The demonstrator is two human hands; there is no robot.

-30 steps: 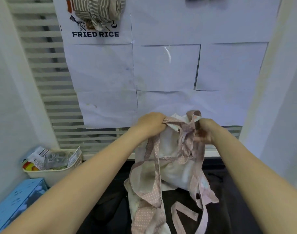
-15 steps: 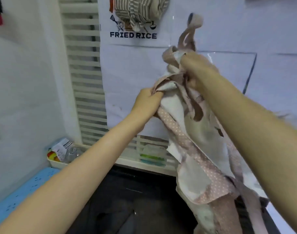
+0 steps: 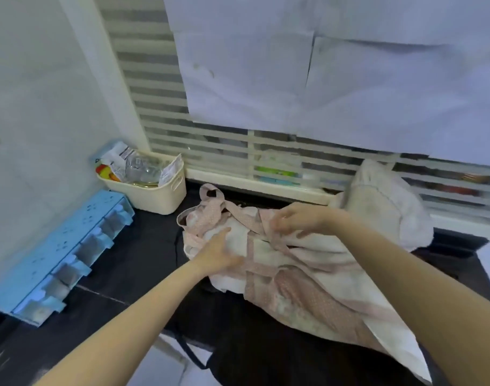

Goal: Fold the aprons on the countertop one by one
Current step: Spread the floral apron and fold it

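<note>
A white apron with pink dotted trim and straps point(image 3: 302, 277) lies crumpled on the dark countertop point(image 3: 132, 263), its neck loop toward the back left. My left hand point(image 3: 218, 253) rests flat on the apron's upper left part with its fingers spread. My right hand point(image 3: 296, 221) sits further back, its fingers curled down onto a pink strap, which it pinches; motion blur hides the fine detail. A dark cloth with a thin strap point(image 3: 255, 349) lies under the apron at the front. A cream cloth heap point(image 3: 383, 201) sits at the back right.
A cream basket point(image 3: 165, 199) holding packets and a glass item stands at the back left corner. A blue plastic organiser point(image 3: 57, 260) runs along the left wall. Slatted blinds and white paper sheets cover the window behind the counter.
The apron was held up in the air by both hands; it now lies on the countertop. My left hand has let go and rests flat on it.
</note>
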